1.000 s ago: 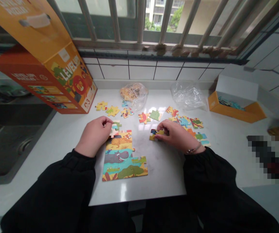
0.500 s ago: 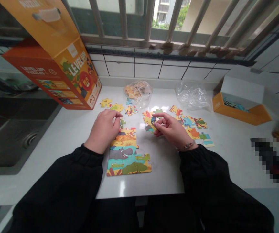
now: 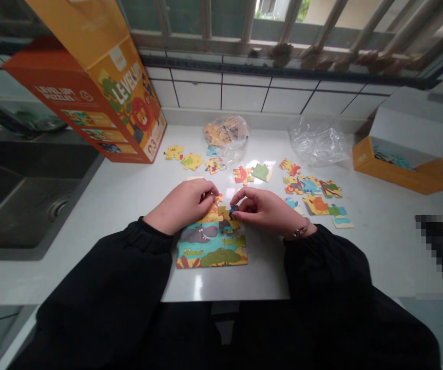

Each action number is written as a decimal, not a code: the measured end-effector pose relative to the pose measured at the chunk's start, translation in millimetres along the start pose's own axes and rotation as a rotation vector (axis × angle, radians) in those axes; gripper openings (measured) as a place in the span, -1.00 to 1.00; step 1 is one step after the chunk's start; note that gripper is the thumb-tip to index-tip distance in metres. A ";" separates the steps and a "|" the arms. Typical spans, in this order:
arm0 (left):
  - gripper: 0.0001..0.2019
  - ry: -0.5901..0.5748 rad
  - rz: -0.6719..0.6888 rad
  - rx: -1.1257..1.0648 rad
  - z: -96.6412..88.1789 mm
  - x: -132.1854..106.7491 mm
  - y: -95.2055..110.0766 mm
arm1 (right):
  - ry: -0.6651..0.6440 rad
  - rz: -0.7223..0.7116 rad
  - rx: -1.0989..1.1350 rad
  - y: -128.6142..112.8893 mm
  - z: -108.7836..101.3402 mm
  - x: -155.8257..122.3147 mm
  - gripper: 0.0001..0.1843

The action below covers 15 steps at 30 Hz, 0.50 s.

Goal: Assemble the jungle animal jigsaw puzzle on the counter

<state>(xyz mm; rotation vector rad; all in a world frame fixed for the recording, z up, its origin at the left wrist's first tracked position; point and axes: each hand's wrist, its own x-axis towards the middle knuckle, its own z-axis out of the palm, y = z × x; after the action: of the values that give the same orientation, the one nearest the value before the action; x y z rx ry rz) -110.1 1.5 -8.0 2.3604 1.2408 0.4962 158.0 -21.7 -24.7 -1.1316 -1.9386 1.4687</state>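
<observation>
A partly joined jigsaw puzzle (image 3: 200, 234) with a grey hippo, blue water and a green bush lies flat near the counter's front edge. My left hand (image 3: 185, 205) rests on its upper left part, covering some of it. Its thumb and forefinger are bent at the puzzle's top, by a small red and yellow portion. From the right, my right hand (image 3: 265, 209) pinches a jigsaw piece (image 3: 229, 224) with yellow, grey and dark blue on it. That piece sits against the puzzle's right side, above the green crocodile; whether it is fully seated I cannot tell.
Several loose pieces (image 3: 192, 161) lie behind the hands, and more (image 3: 315, 204) to the right. A clear bag of pieces (image 3: 227, 134) and a crumpled plastic bag (image 3: 319, 144) lie by the wall. An orange puzzle box (image 3: 90, 118) stands left beside a sink (image 3: 47, 236); an open small box (image 3: 402, 177) is right.
My right hand has carried the piece left and nearer, from among the loose pieces to the puzzle's right side. My left hand has shifted along the puzzle's top. The view has tilted slightly down.
</observation>
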 end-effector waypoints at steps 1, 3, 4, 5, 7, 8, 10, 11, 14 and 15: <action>-0.78 -0.004 -0.002 0.002 -0.4 0.0 0.3 | -0.016 0.006 -0.007 -1.5 -1.3 -1.4 -0.72; -0.78 -0.014 -0.007 0.009 -1.4 0.1 1.3 | -0.041 0.021 -0.017 -4.4 -3.5 -4.0 -0.73; -0.77 -0.020 -0.009 0.014 -1.8 0.1 1.8 | -0.051 0.033 -0.026 -5.6 -4.3 -5.2 -0.74; -0.77 -0.026 -0.010 0.018 -2.1 0.1 2.2 | -0.057 0.047 -0.039 -6.6 -5.0 -6.1 -0.75; -0.77 -0.038 -0.010 0.022 -2.2 0.2 2.7 | -0.061 0.069 -0.070 -7.9 -5.6 -7.2 -0.76; -0.77 -0.041 -0.011 0.022 -2.1 0.2 2.8 | -0.058 0.073 -0.085 -8.1 -5.6 -7.4 -0.77; -0.77 -0.047 -0.013 0.024 -1.7 0.3 2.9 | -0.048 0.071 -0.109 -7.6 -5.1 -7.1 -0.78; -0.77 -0.048 -0.014 0.025 -1.5 0.3 2.9 | -0.044 0.069 -0.121 -6.9 -4.7 -6.9 -0.78; -0.77 -0.051 -0.019 0.026 -1.4 0.4 3.1 | -0.031 0.058 -0.162 -4.3 -4.2 -6.1 -0.78; -0.77 -0.052 -0.021 0.025 -1.5 0.5 3.1 | -0.023 0.049 -0.182 -3.5 -4.2 -5.9 -0.78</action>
<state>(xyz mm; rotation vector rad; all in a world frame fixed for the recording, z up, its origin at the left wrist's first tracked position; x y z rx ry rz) -108.5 0.6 -5.1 2.3626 1.2541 0.4118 163.3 -24.5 -19.3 -1.2535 -2.1086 1.3572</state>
